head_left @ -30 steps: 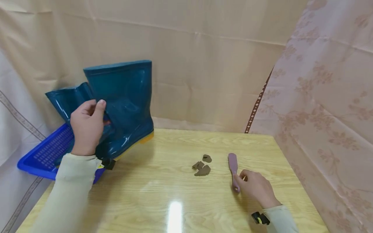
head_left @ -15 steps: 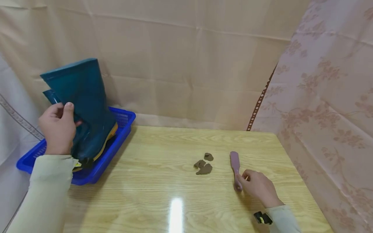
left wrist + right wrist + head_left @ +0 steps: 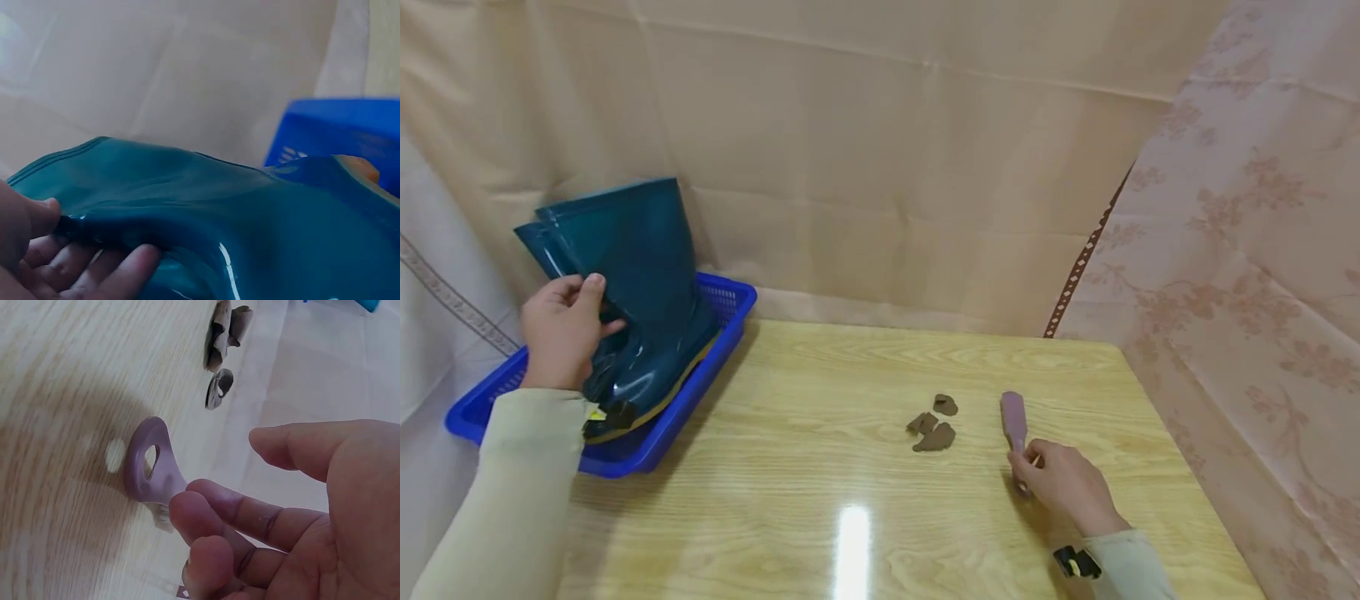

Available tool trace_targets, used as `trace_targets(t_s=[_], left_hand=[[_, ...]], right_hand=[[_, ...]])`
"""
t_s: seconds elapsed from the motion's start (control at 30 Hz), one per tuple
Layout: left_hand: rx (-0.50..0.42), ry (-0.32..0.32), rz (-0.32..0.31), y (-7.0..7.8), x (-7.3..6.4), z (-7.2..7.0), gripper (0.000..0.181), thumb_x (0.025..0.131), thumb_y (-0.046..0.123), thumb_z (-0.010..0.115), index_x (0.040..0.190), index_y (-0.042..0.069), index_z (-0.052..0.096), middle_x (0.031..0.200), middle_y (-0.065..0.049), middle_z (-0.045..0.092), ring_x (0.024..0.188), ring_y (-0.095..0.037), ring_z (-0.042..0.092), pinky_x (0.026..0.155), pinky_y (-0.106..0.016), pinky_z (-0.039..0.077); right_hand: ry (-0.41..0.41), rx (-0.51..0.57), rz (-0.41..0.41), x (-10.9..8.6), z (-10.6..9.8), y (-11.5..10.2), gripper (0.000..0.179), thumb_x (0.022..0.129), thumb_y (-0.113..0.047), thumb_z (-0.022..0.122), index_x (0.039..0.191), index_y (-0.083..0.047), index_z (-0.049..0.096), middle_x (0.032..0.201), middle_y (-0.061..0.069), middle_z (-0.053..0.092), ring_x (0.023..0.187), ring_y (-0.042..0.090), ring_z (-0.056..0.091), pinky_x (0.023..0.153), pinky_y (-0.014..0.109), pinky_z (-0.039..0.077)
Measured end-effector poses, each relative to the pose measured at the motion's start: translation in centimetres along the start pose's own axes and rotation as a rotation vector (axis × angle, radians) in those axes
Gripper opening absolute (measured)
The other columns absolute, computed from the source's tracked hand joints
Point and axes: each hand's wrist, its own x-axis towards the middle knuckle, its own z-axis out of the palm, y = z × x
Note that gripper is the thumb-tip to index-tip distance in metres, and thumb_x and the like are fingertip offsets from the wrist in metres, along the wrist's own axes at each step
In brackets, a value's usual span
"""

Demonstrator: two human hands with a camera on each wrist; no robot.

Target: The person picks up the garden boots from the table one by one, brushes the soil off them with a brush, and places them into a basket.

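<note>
At the left, two dark teal rubber boots (image 3: 643, 258) with yellow soles stand in a blue plastic basket (image 3: 730, 333), leaning back and left. My left hand (image 3: 561, 329) pinches a fold of the nearer boot's shaft. In the left wrist view, the thumb lies over the teal rubber (image 3: 187, 212) and the other fingers show beneath it. At the right, a purple brush (image 3: 1013, 417) rests on the table. My right hand (image 3: 1063, 483) is at its handle. The right wrist view shows the brush's holed handle end (image 3: 153, 462) by the loosely bent fingertips, the thumb held apart.
Several brown clay-like flakes (image 3: 935, 433) lie mid-table, left of the brush. The wood-grain table (image 3: 820, 367) backs onto a beige curtain (image 3: 865, 167). A pink floral cloth (image 3: 1262, 292) hangs along the right side, and a white cloth (image 3: 445, 333) at the left.
The nearer boot has moved left and down into the basket with my left hand, beside the other boot. The right hand has edged left over the brush handle; the flakes are unchanged.
</note>
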Motion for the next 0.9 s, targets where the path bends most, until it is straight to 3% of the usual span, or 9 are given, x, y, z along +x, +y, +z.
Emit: trace_targets(t_s=[0.1, 0.23, 0.3, 0.43, 0.53, 0.6, 0.67, 0.77, 0.9], left_hand=[[0.117, -0.039, -0.065, -1.1, 1.2, -0.9, 0.020, 0.107, 0.041, 0.048, 0.110, 0.025, 0.060, 0.101, 0.002, 0.050, 0.090, -0.007, 0.052, 0.063, -0.017, 0.058], [0.249, -0.095, -0.163, -2.8, 3.2, -3.4, 0.053, 0.108, 0.049, 0.039, 0.140, 0.009, 0.050, 0.116, -0.010, 0.049, 0.085, -0.003, 0.054, 0.070, -0.019, 0.060], [0.262, -0.153, -0.214, -3.6, 4.0, -4.8, 0.073, 0.107, 0.051, 0.038, 0.156, -0.003, 0.032, 0.134, -0.026, 0.047, 0.079, 0.004, 0.055, 0.072, -0.022, 0.061], [0.254, -0.224, -0.286, -4.8, 4.7, -6.7, 0.095, 0.101, 0.060, 0.043, 0.162, -0.006, 0.010, 0.152, -0.033, 0.034, 0.071, 0.007, 0.057, 0.074, -0.027, 0.062], [0.273, -0.204, -0.291, -4.4, 4.0, -6.7, 0.100, 0.098, 0.065, 0.044, 0.163, -0.003, 0.009, 0.157, -0.032, 0.031, 0.095, -0.014, 0.069, 0.090, -0.036, 0.060], [0.298, -0.163, -0.280, -3.5, 3.1, -6.2, 0.098, 0.099, 0.064, 0.044, 0.164, 0.001, 0.007, 0.164, -0.029, 0.024, 0.127, -0.033, 0.060, 0.106, -0.043, 0.050], [0.308, -0.099, -0.260, -2.3, 1.7, -5.3, 0.092, 0.102, 0.060, 0.045, 0.165, 0.006, 0.006, 0.169, -0.022, 0.017, 0.149, -0.040, 0.035, 0.118, -0.049, 0.036], [0.299, 0.039, -0.173, -0.9, -0.8, -3.2, 0.079, 0.103, 0.052, 0.051, 0.164, 0.021, 0.011, 0.168, -0.013, 0.023, 0.155, -0.031, 0.024, 0.124, -0.047, 0.028], [0.248, 0.127, 0.100, -0.4, -4.4, 0.4, 0.059, 0.105, 0.036, 0.056, 0.156, 0.026, 0.028, 0.155, -0.004, 0.040, 0.148, -0.020, 0.034, 0.124, -0.032, 0.027]], right_hand=[[0.005, 0.003, -0.005, 0.0, -0.1, -0.1, 0.037, 0.103, -0.050, 0.058, 0.081, -0.020, 0.065, 0.067, -0.001, 0.056, 0.057, 0.018, 0.046, 0.050, 0.033, 0.033], [-0.004, 0.008, -0.002, 0.1, -0.2, -0.2, 0.036, 0.103, -0.048, 0.059, 0.083, -0.019, 0.067, 0.066, -0.001, 0.057, 0.056, 0.018, 0.047, 0.050, 0.033, 0.033], [-0.008, 0.007, 0.000, 0.1, -0.2, -0.2, 0.035, 0.103, -0.047, 0.059, 0.084, -0.019, 0.068, 0.065, -0.002, 0.058, 0.056, 0.018, 0.047, 0.050, 0.033, 0.033], [-0.015, 0.008, 0.003, 0.1, -0.3, -0.1, 0.034, 0.103, -0.046, 0.059, 0.085, -0.018, 0.068, 0.066, -0.002, 0.058, 0.056, 0.018, 0.047, 0.050, 0.033, 0.034], [-0.009, 0.007, -0.011, 0.1, -0.4, 0.0, 0.036, 0.103, -0.047, 0.058, 0.086, -0.018, 0.069, 0.066, -0.002, 0.058, 0.056, 0.018, 0.047, 0.050, 0.033, 0.034], [0.005, 0.010, -0.021, 0.2, -0.6, -0.1, 0.035, 0.103, -0.046, 0.058, 0.087, -0.017, 0.069, 0.066, -0.001, 0.057, 0.056, 0.018, 0.047, 0.050, 0.032, 0.034], [0.022, 0.018, -0.037, 0.4, -0.7, -0.1, 0.034, 0.103, -0.045, 0.059, 0.088, -0.016, 0.069, 0.064, -0.001, 0.056, 0.056, 0.018, 0.046, 0.050, 0.032, 0.034], [0.068, 0.031, -0.064, 0.5, -0.8, -0.2, 0.028, 0.103, -0.040, 0.060, 0.091, -0.016, 0.070, 0.067, -0.002, 0.058, 0.058, 0.017, 0.049, 0.051, 0.032, 0.037], [0.186, 0.031, -0.139, 0.6, -0.8, -0.1, 0.022, 0.104, -0.033, 0.060, 0.101, -0.015, 0.074, 0.078, -0.003, 0.065, 0.066, 0.014, 0.055, 0.056, 0.033, 0.045]])
